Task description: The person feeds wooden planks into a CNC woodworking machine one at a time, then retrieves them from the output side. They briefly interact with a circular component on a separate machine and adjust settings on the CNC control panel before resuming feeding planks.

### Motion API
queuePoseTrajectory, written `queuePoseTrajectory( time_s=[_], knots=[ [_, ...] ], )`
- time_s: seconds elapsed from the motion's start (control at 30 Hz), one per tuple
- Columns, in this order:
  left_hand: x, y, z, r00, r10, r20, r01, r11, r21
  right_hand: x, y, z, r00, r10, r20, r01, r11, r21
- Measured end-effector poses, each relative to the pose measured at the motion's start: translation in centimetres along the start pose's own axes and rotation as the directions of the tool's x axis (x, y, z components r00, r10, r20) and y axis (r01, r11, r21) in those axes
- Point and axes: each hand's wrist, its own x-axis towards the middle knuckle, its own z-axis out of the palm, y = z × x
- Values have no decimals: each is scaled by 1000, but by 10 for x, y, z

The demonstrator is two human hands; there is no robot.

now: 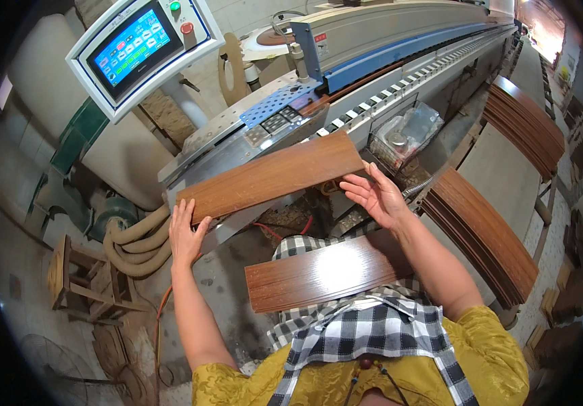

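Observation:
A long brown wooden board (270, 174) is raised at a slant above the front of the metal machine bed (291, 122). My left hand (186, 230) grips its left end, fingertips on the top face. My right hand (371, 195) is at the far right end, palm turned up, thumb at the board's edge and fingers partly curled beneath. A second glossy board (288, 274) lies across my lap on the checked apron (359, 325).
A control screen (136, 51) stands upper left, above hoses (136, 250) and a wooden stool (81, 277). A wire basket (405, 135) hangs on the machine. Stacks of boards (481, 243) rest on a long grey surface (498, 155) to the right.

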Motion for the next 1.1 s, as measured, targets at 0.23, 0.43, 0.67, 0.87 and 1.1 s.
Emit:
queuePoseTrajectory(
  time_s=[0.23, 0.43, 0.67, 0.87, 1.1],
  knots=[
    [25, -14, 6, 974, -224, -28, 225, 971, 78, -43, -10, -48, 963, -205, -175, 76, 828, -555],
    [59, -6, 18, 933, -358, -43, 360, 927, 100, -113, -8, -147, 746, -622, -238, 32, 391, -920],
    [77, -12, 25, 914, -403, -39, 405, 911, 75, -152, 25, -166, 771, -499, -396, -215, 381, -899],
    [69, -16, 28, 889, -448, -97, 451, 892, 6, -141, 43, -151, 753, -556, -352, -221, 289, -931],
    [65, -44, 39, 892, -421, -163, 397, 903, -164, -138, 43, -163, 691, -622, -368, -288, 231, -929]
  ],
)
